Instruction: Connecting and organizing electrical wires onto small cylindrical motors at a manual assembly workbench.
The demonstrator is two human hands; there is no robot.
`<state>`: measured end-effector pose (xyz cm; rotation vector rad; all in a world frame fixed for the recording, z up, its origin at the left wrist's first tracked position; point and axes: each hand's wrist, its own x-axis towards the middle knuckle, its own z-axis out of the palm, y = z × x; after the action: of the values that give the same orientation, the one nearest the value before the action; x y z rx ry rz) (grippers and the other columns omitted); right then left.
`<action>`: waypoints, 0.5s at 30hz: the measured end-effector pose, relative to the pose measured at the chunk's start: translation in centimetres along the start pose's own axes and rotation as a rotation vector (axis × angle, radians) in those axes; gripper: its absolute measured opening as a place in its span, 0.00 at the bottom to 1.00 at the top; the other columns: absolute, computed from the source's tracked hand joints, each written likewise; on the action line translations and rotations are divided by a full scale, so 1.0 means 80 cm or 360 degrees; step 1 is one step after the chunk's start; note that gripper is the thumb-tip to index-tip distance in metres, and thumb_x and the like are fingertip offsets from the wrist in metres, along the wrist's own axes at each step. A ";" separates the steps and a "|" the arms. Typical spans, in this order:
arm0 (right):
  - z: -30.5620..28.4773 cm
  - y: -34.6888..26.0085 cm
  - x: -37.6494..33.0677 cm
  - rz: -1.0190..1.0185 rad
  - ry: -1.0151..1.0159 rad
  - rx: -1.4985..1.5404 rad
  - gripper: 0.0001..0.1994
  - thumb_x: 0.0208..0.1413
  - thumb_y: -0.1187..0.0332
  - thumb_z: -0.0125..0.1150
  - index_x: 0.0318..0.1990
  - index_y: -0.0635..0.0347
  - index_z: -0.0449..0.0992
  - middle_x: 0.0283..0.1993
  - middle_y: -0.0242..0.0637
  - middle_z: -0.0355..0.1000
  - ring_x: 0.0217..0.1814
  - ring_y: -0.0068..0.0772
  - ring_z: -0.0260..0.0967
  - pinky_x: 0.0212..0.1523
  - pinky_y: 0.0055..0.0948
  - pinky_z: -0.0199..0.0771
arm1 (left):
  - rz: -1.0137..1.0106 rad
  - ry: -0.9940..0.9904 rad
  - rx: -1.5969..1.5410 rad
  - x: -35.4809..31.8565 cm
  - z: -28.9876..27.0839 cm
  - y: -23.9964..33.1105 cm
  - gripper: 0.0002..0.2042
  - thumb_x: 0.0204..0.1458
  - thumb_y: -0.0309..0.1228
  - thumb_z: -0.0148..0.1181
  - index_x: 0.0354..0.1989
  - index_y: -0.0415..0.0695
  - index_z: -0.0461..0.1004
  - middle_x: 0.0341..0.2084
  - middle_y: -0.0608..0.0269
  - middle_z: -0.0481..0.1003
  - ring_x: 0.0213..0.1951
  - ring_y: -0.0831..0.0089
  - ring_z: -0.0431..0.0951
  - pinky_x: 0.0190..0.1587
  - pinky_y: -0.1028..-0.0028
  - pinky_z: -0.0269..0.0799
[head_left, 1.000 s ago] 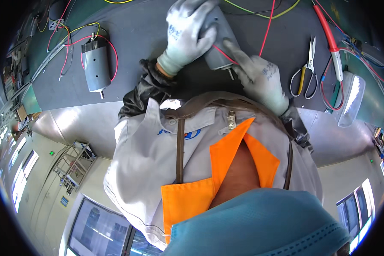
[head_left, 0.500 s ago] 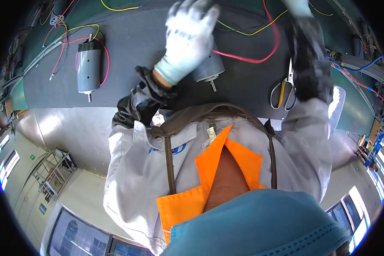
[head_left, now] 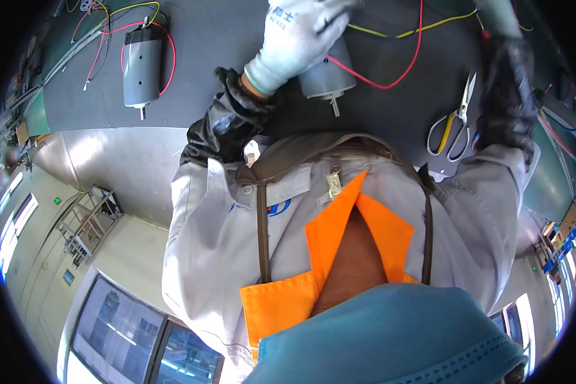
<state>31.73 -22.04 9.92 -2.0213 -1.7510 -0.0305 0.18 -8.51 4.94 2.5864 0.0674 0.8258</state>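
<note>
My left hand [head_left: 301, 41], in a white glove, lies over a grey cylindrical motor [head_left: 328, 80] with its fingers bent round the far end. The motor's shaft points toward me. A red wire [head_left: 404, 75] loops out from beside that hand, and a yellow-green wire [head_left: 436, 24] runs right toward my other hand. My right hand [head_left: 498, 16], also gloved, is at the top right edge, near the yellow-green wire's end; its fingers are cut off from view. Scissors [head_left: 454, 125] with a yellow inner grip lie beside my right sleeve.
A second grey motor [head_left: 142, 67] with red, yellow and black wires lies at the left of the dark mat [head_left: 205, 48]. More wires [head_left: 96, 45] trail beside it. Bundled red and blue wires [head_left: 560, 131] hang at the right edge of the bench.
The view has shifted, so the bench things sit higher and farther right. My right hand has moved right, and the red and yellow-green wires have changed shape. My left hand stays at the motor.
</note>
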 end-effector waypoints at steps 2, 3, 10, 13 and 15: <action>0.033 -0.136 -0.032 -0.0042 -0.0321 0.0531 0.35 0.65 0.56 0.62 0.74 0.66 0.58 0.71 0.58 0.65 0.75 0.48 0.62 0.72 0.35 0.61 | -0.0035 0.0184 -0.0154 -0.004 0.010 -0.012 0.11 0.53 0.27 0.63 0.45 0.43 0.81 0.40 0.56 0.79 0.52 0.53 0.77 0.61 0.53 0.67; 0.062 -0.170 -0.055 -0.0089 -0.0403 0.0810 0.38 0.66 0.53 0.61 0.74 0.66 0.56 0.71 0.60 0.63 0.77 0.54 0.58 0.73 0.37 0.61 | -0.0142 0.0230 -0.0073 -0.006 -0.003 -0.001 0.12 0.56 0.25 0.61 0.48 0.41 0.80 0.40 0.53 0.79 0.53 0.51 0.77 0.60 0.55 0.69; 0.040 -0.193 -0.141 0.0306 -0.0680 0.0133 0.28 0.60 0.59 0.65 0.63 0.67 0.69 0.50 0.53 0.79 0.54 0.52 0.78 0.55 0.40 0.75 | -0.0988 0.0331 -0.0500 -0.077 -0.052 -0.022 0.15 0.70 0.33 0.49 0.54 0.36 0.75 0.45 0.51 0.79 0.44 0.52 0.80 0.51 0.61 0.75; 0.016 -0.226 -0.104 0.0562 -0.0826 0.0757 0.14 0.54 0.63 0.68 0.39 0.67 0.79 0.30 0.52 0.74 0.33 0.54 0.77 0.37 0.45 0.76 | -0.1548 -0.0605 -0.2235 -0.086 -0.079 -0.025 0.19 0.73 0.46 0.45 0.53 0.44 0.75 0.35 0.72 0.76 0.34 0.79 0.76 0.39 0.78 0.75; 0.037 -0.236 -0.105 0.0546 -0.0790 0.0700 0.14 0.57 0.66 0.67 0.45 0.69 0.79 0.35 0.45 0.78 0.38 0.35 0.75 0.42 0.35 0.76 | -0.0663 -0.0118 -0.1234 -0.086 -0.043 -0.031 0.19 0.71 0.49 0.47 0.45 0.47 0.77 0.25 0.77 0.71 0.26 0.86 0.70 0.30 0.82 0.69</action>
<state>11.55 -27.26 10.81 -2.0577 -1.4607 0.9492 -7.22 -6.16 2.69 1.7798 0.2098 0.4676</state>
